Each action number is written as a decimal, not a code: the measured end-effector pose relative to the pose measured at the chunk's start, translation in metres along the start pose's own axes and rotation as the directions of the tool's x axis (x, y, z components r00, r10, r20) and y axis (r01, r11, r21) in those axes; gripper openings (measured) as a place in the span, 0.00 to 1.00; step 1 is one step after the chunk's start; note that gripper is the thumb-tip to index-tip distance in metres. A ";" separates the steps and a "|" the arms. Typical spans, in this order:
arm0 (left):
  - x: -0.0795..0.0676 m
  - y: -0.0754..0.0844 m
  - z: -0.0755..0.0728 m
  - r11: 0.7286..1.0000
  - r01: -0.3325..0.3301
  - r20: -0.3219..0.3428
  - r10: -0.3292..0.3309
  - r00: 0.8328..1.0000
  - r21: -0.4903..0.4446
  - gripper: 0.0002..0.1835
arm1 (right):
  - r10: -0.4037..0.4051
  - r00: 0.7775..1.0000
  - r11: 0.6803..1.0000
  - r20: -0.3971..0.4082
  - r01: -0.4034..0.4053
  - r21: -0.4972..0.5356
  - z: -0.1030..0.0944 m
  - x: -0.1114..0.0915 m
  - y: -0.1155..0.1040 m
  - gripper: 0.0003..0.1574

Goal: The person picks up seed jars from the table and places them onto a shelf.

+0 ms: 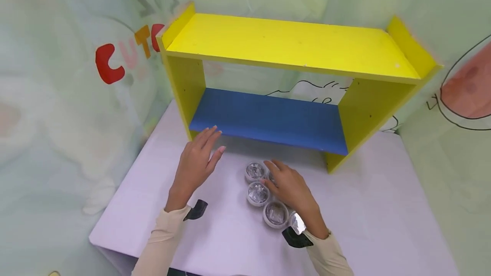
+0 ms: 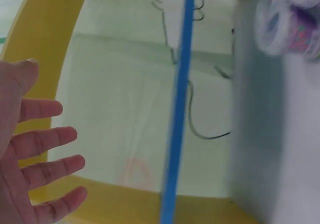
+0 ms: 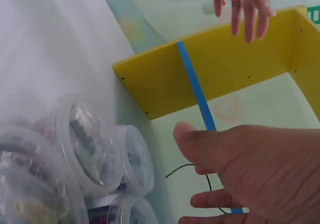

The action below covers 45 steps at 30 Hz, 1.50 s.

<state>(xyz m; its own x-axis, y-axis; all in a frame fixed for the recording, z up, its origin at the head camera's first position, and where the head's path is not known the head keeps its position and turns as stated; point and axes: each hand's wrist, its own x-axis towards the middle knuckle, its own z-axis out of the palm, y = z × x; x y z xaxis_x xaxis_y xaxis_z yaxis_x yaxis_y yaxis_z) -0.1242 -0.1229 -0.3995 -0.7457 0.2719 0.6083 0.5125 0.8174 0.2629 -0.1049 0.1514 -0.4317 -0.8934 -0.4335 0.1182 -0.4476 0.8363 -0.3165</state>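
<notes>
Several round clear plastic jars [image 1: 258, 194] with transparent lids stand grouped on the table. Silvery wrapped contents show through the lids, and one jar [image 2: 300, 34] has a purple label in the left wrist view. My right hand [image 1: 289, 186] hovers over the group with loosely bent fingers, partly hiding a jar; in the right wrist view its thumb [image 3: 200, 146] and fingers stand apart, holding nothing. Left of the jars, my left hand [image 1: 195, 161] is raised before the shelf unit's [image 1: 268, 116] front left corner. Its fingers [image 2: 45, 139] are straight and spread, with nothing in them.
The yellow shelf unit has a raised-sided top board [image 1: 291, 44] and a blue lower shelf, with an open back. It stands on a white-covered table [image 1: 387, 199]. Printed cloth walls [image 1: 76, 139] surround the table at the left, back and right.
</notes>
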 end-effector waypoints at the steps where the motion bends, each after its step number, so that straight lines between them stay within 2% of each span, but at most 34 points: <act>1: 0.004 -0.003 -0.003 1.000 0.008 -0.013 -0.008 1.000 0.010 0.23 | 0.006 1.000 1.000 0.007 -0.006 -0.002 0.001 0.001 0.000 0.36; 6: 0.026 -0.018 -0.024 0.996 0.074 -0.079 -0.070 0.994 0.057 0.24 | 0.021 0.999 1.000 0.046 -0.021 -0.006 0.006 0.007 -0.003 0.37; 10: 0.052 -0.027 -0.047 0.992 0.112 -0.165 -0.102 0.981 0.052 0.26 | 0.030 0.997 0.999 0.072 -0.028 -0.035 0.010 0.012 -0.007 0.39; 14: 0.080 -0.034 -0.068 0.987 0.157 -0.276 -0.143 0.951 0.030 0.28 | 0.051 0.994 0.997 0.099 -0.046 -0.054 0.015 0.016 -0.009 0.42; 17: 0.103 -0.041 -0.076 0.984 0.177 -0.332 -0.166 0.928 0.002 0.30 | 0.078 0.991 0.996 0.108 -0.073 -0.053 0.020 0.016 -0.009 0.43; 19: 0.119 -0.046 -0.079 0.986 0.163 -0.340 -0.168 0.925 -0.041 0.32 | 0.095 0.990 0.994 0.105 -0.090 -0.055 0.022 0.016 -0.009 0.43; 22: 0.140 -0.055 -0.082 0.976 0.148 -0.320 -0.193 0.928 -0.160 0.34 | 0.122 0.988 0.991 0.095 -0.116 -0.068 0.028 0.018 -0.009 0.43; 24: 0.152 -0.061 -0.084 0.954 0.149 -0.307 -0.228 0.924 -0.261 0.34 | 0.132 0.988 0.989 0.085 -0.126 -0.075 0.031 0.020 -0.011 0.42; 26: 0.161 -0.067 -0.086 0.919 0.144 -0.311 -0.267 0.912 -0.368 0.30 | 0.133 0.989 0.988 0.071 -0.126 -0.088 0.036 0.021 -0.012 0.41; 30: 0.172 -0.075 -0.083 0.847 0.090 -0.366 -0.319 0.874 -0.525 0.17 | 0.108 0.994 0.984 0.023 -0.104 -0.143 0.045 0.021 -0.015 0.39; 33: 0.174 -0.080 -0.076 0.797 0.046 -0.386 -0.341 0.857 -0.602 0.14 | 0.100 0.994 0.979 -0.036 -0.105 -0.176 0.051 0.019 -0.017 0.38; 36: 0.173 -0.079 -0.072 0.756 0.030 -0.364 -0.350 0.863 -0.654 0.14 | 0.123 0.988 0.977 -0.098 -0.138 -0.163 0.054 0.019 -0.019 0.36; 41: 0.170 -0.073 -0.075 0.755 0.040 -0.328 -0.331 0.885 -0.655 0.14 | 0.205 0.973 0.969 -0.108 -0.217 -0.114 0.055 0.024 -0.027 0.36; 45: 0.171 -0.069 -0.077 0.742 0.022 -0.316 -0.312 0.896 -0.670 0.15 | 0.259 0.960 0.958 -0.108 -0.269 -0.100 0.054 0.029 -0.027 0.35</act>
<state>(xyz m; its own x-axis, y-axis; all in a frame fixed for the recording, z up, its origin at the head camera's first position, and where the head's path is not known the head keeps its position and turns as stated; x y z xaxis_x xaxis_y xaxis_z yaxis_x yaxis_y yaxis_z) -0.2541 -0.1714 -0.2563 -0.6939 -0.1718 0.6993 0.6489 0.2720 0.7106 -0.1169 0.0980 -0.4705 -0.9775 -0.1636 0.1329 -0.1920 0.9514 -0.2407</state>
